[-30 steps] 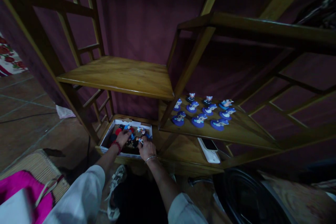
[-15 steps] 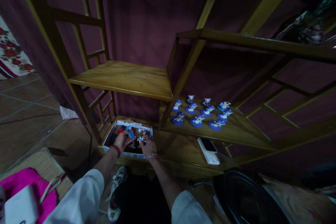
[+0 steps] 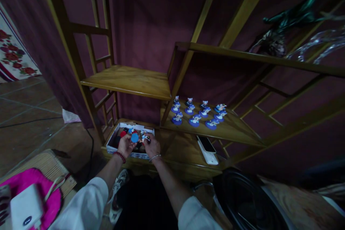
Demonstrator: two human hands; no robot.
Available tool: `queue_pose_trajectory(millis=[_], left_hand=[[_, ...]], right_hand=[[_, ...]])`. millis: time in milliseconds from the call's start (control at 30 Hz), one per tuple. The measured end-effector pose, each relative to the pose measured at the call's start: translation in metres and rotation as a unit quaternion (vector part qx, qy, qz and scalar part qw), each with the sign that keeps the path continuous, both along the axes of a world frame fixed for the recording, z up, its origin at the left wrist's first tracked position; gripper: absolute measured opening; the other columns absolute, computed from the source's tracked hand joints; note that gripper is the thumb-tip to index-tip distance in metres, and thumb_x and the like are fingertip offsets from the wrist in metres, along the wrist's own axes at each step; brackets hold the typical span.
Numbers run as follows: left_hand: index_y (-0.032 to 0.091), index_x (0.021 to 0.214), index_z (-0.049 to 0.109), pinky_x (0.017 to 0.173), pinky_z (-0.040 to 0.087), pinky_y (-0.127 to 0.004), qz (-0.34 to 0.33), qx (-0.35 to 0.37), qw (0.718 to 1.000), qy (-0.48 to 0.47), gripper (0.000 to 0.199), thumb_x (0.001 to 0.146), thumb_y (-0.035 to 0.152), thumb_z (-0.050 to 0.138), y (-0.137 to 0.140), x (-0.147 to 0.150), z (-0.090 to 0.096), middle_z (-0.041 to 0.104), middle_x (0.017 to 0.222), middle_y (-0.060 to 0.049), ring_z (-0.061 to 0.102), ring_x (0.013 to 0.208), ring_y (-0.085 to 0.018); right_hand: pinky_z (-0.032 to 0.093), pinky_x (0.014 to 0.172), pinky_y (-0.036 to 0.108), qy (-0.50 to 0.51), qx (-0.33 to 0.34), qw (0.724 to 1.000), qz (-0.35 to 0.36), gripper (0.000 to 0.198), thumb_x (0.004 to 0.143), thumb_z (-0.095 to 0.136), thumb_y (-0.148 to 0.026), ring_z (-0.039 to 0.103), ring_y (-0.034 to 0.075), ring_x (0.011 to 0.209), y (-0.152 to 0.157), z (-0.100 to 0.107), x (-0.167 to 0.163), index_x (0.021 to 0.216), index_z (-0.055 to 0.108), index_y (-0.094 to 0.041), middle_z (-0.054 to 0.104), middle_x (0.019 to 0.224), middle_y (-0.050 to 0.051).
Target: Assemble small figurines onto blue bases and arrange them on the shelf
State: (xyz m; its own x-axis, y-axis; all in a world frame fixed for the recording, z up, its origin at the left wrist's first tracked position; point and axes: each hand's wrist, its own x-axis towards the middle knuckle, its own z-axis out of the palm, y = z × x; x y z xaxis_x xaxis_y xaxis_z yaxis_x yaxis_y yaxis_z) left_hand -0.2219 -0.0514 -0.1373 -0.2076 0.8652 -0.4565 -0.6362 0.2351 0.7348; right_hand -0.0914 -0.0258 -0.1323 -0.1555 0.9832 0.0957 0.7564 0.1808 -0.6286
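A shallow white cardboard box (image 3: 111, 147) sits on the low shelf and holds several small figurines. Over it, my left hand (image 3: 126, 146) is closed on a figurine with a round blue base (image 3: 134, 137), its underside turned toward me. Beside it my right hand (image 3: 152, 146) has its fingers closed on a small black-and-white figurine (image 3: 146, 138), partly hidden by the fingers. Something red (image 3: 123, 134) lies in the box next to my left hand. The other contents are dark and hard to make out.
Several figurines on purple bases (image 3: 194, 120) stand in rows on the shelf to the right. Below them lies a phone (image 3: 207, 144) on a white object (image 3: 208, 156). A wooden shelf board (image 3: 129, 81) juts out above the box. A black bag-like object (image 3: 245, 201) stands at lower right.
The blue-based figurine in my left hand has turned, so its round underside now shows. My view has shifted slightly to the right. Both hands remain over the box.
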Motion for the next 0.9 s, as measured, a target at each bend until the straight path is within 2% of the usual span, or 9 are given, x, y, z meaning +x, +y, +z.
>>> queue_pose_trajectory(millis=[167,367,533,800,900], left_hand=[[0.014,0.088,0.056,0.053,0.047,-0.025,-0.002,0.012,1.000,-0.028,0.028,0.067,0.020,0.037,-0.009,0.010,0.006,0.065,0.073,-0.007,0.062,0.069,-0.016],[0.014,0.083,0.057,0.049,0.046,-0.025,0.004,0.024,0.998,-0.055,0.025,0.065,0.018,0.040,-0.022,0.015,0.013,0.065,0.069,-0.007,0.062,0.065,-0.017],[0.012,0.077,0.056,0.045,0.044,-0.024,0.021,0.038,0.995,-0.085,0.021,0.063,0.012,0.041,-0.032,0.022,0.018,0.063,0.061,-0.006,0.061,0.057,-0.016],[0.013,0.063,0.053,0.052,0.048,-0.025,0.043,0.027,0.990,-0.130,0.010,0.065,0.008,0.044,-0.043,0.032,0.021,0.062,0.061,-0.006,0.060,0.057,-0.014],[0.013,0.060,0.052,0.053,0.049,-0.025,0.055,0.018,0.989,-0.138,0.011,0.066,0.007,0.045,-0.045,0.034,0.022,0.058,0.055,-0.004,0.057,0.052,-0.012]], right_hand=[[0.043,0.069,0.020,0.029,0.009,1.000,0.004,0.024,0.078,0.044,-0.026,0.061,0.013,0.076,-0.012,0.011,0.006,0.098,0.056,-0.024,0.067,0.087,-0.001],[0.043,0.070,0.020,0.016,0.022,1.000,0.005,0.025,0.078,0.044,-0.026,0.061,0.013,0.078,-0.026,0.021,0.013,0.100,0.056,-0.024,0.067,0.090,-0.001],[0.042,0.068,0.020,0.014,0.023,1.000,-0.003,0.025,0.077,0.046,-0.026,0.062,0.013,0.077,-0.034,0.023,0.016,0.099,0.057,-0.024,0.067,0.088,0.000],[0.042,0.067,0.020,0.016,0.021,0.999,-0.019,0.022,0.076,0.047,-0.025,0.061,0.014,0.076,-0.045,0.026,0.023,0.095,0.058,-0.023,0.067,0.085,0.000],[0.042,0.067,0.021,0.023,0.024,0.999,-0.021,0.022,0.076,0.047,-0.025,0.061,0.014,0.076,-0.048,0.026,0.024,0.095,0.057,-0.023,0.067,0.087,0.001]])
